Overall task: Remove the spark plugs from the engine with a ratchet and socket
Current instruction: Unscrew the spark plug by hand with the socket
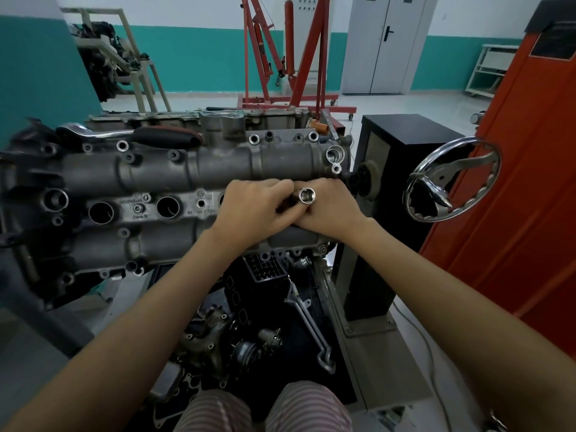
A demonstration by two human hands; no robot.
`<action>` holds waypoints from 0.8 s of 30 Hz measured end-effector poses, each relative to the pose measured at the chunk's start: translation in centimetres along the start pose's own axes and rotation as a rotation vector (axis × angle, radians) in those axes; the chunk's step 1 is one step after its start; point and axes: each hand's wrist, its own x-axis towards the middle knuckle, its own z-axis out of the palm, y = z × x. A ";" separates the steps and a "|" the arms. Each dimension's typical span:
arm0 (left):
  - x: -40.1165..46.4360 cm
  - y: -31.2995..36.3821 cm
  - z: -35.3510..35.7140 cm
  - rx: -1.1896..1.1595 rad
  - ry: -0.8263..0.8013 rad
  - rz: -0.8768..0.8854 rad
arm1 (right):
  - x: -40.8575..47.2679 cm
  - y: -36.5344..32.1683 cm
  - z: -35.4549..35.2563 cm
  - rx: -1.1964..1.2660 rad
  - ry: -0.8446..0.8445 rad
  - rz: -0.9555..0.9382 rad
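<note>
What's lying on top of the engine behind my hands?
A ratchet with a chrome head and black handle lies along the far edge of the engine. Both hands, left and right, hold the socket and cover the plug hole beneath them.

Auto workshop or training garage. A bare engine (162,194) is mounted on a stand with a handwheel (452,179); a red engine hoist (290,57) is parked behind, 1 more engine on a frame (106,57) at left, loose parts and a wrench (311,325) below.
</note>
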 end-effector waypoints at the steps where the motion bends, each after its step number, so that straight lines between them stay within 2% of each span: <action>1: 0.2 -0.1 -0.2 0.016 -0.014 0.045 | 0.0 0.1 0.0 -0.004 0.016 -0.008; 5: 0.7 -0.1 -0.2 0.020 -0.045 0.107 | -0.2 -0.3 -0.1 -0.021 0.125 0.038; 10: 0.2 -0.3 0.4 0.039 -0.009 0.033 | -0.4 -0.5 -0.2 0.067 0.221 0.013; 17: -0.1 -0.6 0.3 -0.073 0.009 0.003 | -0.5 -0.4 -0.2 0.107 0.170 -0.001; 24: -0.3 -0.1 0.3 -0.153 -0.064 -0.070 | -0.2 0.0 0.4 -0.021 0.037 0.018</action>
